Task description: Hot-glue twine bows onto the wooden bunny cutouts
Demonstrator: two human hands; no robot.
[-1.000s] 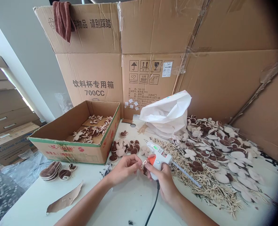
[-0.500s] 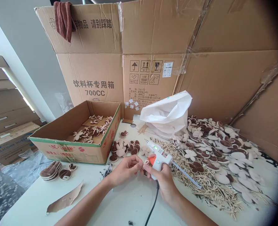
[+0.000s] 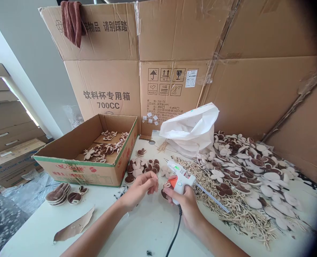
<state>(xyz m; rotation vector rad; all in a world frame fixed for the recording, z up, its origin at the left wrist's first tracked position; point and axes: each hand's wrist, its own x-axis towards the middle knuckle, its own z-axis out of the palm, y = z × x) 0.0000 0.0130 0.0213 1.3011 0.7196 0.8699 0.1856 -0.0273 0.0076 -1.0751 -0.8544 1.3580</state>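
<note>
My right hand (image 3: 183, 201) is wrapped round a white glue gun (image 3: 180, 178) with an orange trigger and a glue stick out of its back. Between the thumb and fingers of the same hand is a small brown felt piece (image 3: 164, 193) with a cream cord loop. My left hand (image 3: 144, 186) hovers just left of it, fingers curled with the tips close together; anything between them is too small to make out. Behind the hands lie brown and cream felt pieces (image 3: 138, 168). Cream cords (image 3: 238, 214) are heaped right of the gun.
An open carton (image 3: 80, 173) holding corded felt pieces stands at the left. A white bag (image 3: 190, 132) sits behind the gun, beside a large felt pile (image 3: 254, 171). Stacked felt pieces (image 3: 58, 194) and a brown scrap (image 3: 74, 225) lie front left. The gun's black cable (image 3: 176, 232) runs forward.
My left hand has moved slightly left and up, away from the felt piece and my right hand. The glue gun has hardly moved.
</note>
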